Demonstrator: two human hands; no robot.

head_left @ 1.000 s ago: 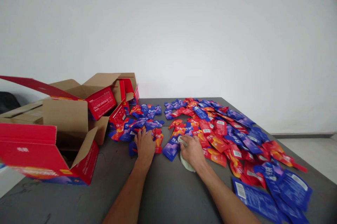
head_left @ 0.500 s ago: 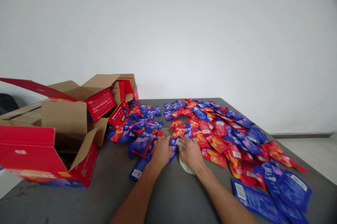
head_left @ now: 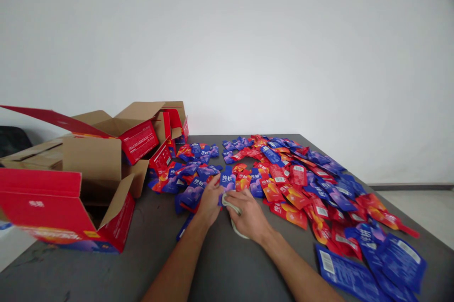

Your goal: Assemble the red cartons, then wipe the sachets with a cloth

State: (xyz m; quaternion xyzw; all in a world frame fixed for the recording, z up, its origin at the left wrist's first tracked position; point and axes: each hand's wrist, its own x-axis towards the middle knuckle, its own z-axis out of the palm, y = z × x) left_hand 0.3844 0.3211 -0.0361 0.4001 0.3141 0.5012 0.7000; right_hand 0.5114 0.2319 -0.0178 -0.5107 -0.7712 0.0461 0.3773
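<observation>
A blue pouch [head_left: 227, 179] was gripped by the left hand [head_left: 210, 202], while a pale cloth [head_left: 227, 201] was clasped at its near end by the right hand [head_left: 249, 214], above the grey surface [head_left: 227, 273].

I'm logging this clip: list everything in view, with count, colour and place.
held pouch: one, blue-purple, in the left hand
cloth: one, pale green, in the right hand
right pouch pile: too many to count, red-orange and blue-purple, table's right side
left pouch group: overlapping, count unclear, same colours, beside the boxes
open printed boxes: at least three, red outside, brown inside, table's left
brown cardboard: count unclear, behind the nearest box
dark object: one, black, left edge, cut off
table: one, grey, beneath
wall: one, white, behind
floor: pale, far right
left hand: one, centre
right hand: one, centre
</observation>
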